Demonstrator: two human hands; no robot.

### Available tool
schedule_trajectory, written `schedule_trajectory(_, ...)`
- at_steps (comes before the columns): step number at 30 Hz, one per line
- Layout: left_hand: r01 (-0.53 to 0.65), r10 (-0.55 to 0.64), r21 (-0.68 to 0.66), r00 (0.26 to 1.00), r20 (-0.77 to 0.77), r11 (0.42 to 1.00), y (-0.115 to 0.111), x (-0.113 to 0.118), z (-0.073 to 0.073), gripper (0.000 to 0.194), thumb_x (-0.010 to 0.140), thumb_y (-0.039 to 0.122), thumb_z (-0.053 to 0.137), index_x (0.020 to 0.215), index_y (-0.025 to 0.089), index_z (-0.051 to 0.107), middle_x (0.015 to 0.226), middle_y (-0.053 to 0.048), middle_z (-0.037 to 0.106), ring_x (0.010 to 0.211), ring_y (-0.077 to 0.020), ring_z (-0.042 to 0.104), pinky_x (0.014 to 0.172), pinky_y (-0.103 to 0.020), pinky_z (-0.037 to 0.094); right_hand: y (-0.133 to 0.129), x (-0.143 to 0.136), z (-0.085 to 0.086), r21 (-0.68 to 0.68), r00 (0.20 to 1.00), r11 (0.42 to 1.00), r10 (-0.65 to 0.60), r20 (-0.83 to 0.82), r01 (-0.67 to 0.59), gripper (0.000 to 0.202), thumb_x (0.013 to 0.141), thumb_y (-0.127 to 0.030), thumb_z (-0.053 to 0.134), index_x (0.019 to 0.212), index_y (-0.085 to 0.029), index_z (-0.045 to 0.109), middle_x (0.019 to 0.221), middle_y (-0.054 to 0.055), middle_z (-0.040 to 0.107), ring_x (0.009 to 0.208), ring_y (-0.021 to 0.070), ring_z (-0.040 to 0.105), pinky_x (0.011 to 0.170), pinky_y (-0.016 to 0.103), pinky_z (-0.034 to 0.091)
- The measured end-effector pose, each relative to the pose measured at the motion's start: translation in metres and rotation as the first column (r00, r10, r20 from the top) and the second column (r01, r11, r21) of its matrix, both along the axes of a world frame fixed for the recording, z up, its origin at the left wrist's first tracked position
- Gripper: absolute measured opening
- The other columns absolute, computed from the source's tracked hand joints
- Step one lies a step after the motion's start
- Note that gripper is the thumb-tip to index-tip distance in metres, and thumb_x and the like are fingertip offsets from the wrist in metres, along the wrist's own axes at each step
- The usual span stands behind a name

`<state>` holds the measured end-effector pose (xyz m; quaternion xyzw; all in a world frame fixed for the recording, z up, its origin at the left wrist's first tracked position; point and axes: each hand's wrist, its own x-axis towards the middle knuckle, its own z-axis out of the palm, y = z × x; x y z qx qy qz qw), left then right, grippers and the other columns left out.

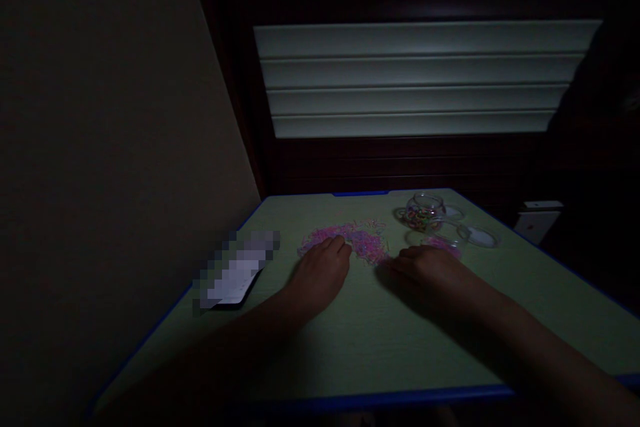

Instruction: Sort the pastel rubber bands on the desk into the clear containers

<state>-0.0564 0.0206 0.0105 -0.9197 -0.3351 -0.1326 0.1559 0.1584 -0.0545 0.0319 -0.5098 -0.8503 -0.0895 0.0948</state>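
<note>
A loose pile of small thin pink, purple and pale pieces (367, 243), which look like tiny rubber bands, lies spread on the table. My left hand (325, 270) rests at the pile's near side, its fingers curled down onto the pieces. At the pile's right end is my right hand (425, 267), fingers bent and pressed together low over the table; the fingertips are in shadow. What either hand pinches is too dark to make out. Just behind my right hand, a clear container (443, 245) holds more pink pieces. A round clear jar (425, 210) with multicoloured pieces stands farther back.
Two round clear lids (480, 236) lie right of the jar. A phone-like flat device (235, 280), partly pixelated, is on the left of the pale green table (350, 347), which has a blue edge. A wall rises at the left, and a dark slatted panel stands behind.
</note>
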Motion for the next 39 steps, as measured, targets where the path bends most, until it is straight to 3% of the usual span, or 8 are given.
schedule_trajectory(10, 0.143, -0.145, 0.028, 0.979, 0.145, 0.989, -0.0046, 0.0019, -0.0035, 0.016, 0.092, 0.014, 0.038, 0.093, 0.015, 0.054, 0.089, -0.005, 0.055, 0.085, -0.0179, 0.052, 0.078, -0.032, 0.045, 0.0016, 0.0009, -0.0041, 0.026, 1.0, 1.0, -0.002, -0.024, 0.002, 0.026, 0.092, -0.027, 0.042, 0.08, -0.017, 0.063, 0.075, 0.005, 0.062, 0.066, 0.0129, 0.054, 0.06, 0.027, 0.03)
schedule_trajectory(21, 0.198, -0.189, -0.022, 0.96, 0.208, 0.98, -0.0044, 0.0024, -0.0057, 0.016, 0.092, 0.013, 0.038, 0.098, 0.016, 0.053, 0.093, -0.005, 0.056, 0.087, -0.0171, 0.054, 0.079, -0.031, 0.047, 0.0022, 0.0011, -0.0043, 0.028, 1.0, 1.0, -0.003, 0.004, 0.003, 0.028, 0.092, -0.028, 0.04, 0.079, -0.018, 0.063, 0.074, 0.004, 0.062, 0.063, 0.0119, 0.053, 0.059, 0.026, 0.028)
schedule_trajectory(24, 0.241, -0.233, -0.022, 0.955, 0.182, 0.97, -0.0054, 0.0024, -0.0047, 0.017, 0.092, 0.013, 0.038, 0.099, 0.015, 0.053, 0.092, -0.005, 0.056, 0.085, -0.0167, 0.054, 0.078, -0.03, 0.047, 0.0028, 0.0018, -0.0046, 0.021, 1.0, 1.0, 0.005, -0.014, -0.004, 0.025, 0.091, -0.026, 0.042, 0.079, -0.018, 0.062, 0.074, 0.004, 0.061, 0.064, 0.0116, 0.052, 0.06, 0.026, 0.029)
schedule_trajectory(30, 0.374, -0.383, 0.113, 0.921, 0.075, 0.921, -0.0085, 0.0043, -0.0036, 0.017, 0.093, 0.012, 0.038, 0.099, 0.013, 0.053, 0.088, -0.005, 0.057, 0.082, -0.0172, 0.053, 0.075, -0.031, 0.047, 0.0003, 0.0009, -0.0005, -0.003, 0.996, 1.0, 0.005, -0.087, -0.005, 0.021, 0.09, -0.023, 0.044, 0.086, -0.018, 0.064, 0.077, 0.004, 0.061, 0.067, 0.0119, 0.053, 0.06, 0.024, 0.031)
schedule_trajectory(39, 0.447, -0.467, 0.19, 0.881, 0.073, 0.874, -0.0094, 0.0046, -0.0047, 0.019, 0.095, 0.014, 0.035, 0.101, 0.012, 0.053, 0.089, -0.006, 0.058, 0.083, -0.0162, 0.055, 0.075, -0.03, 0.047, 0.0017, -0.0013, -0.0017, 0.055, 0.995, 0.998, 0.025, -0.099, -0.02, 0.022, 0.088, -0.017, 0.045, 0.103, -0.017, 0.061, 0.085, 0.007, 0.063, 0.076, 0.0151, 0.057, 0.065, 0.025, 0.037)
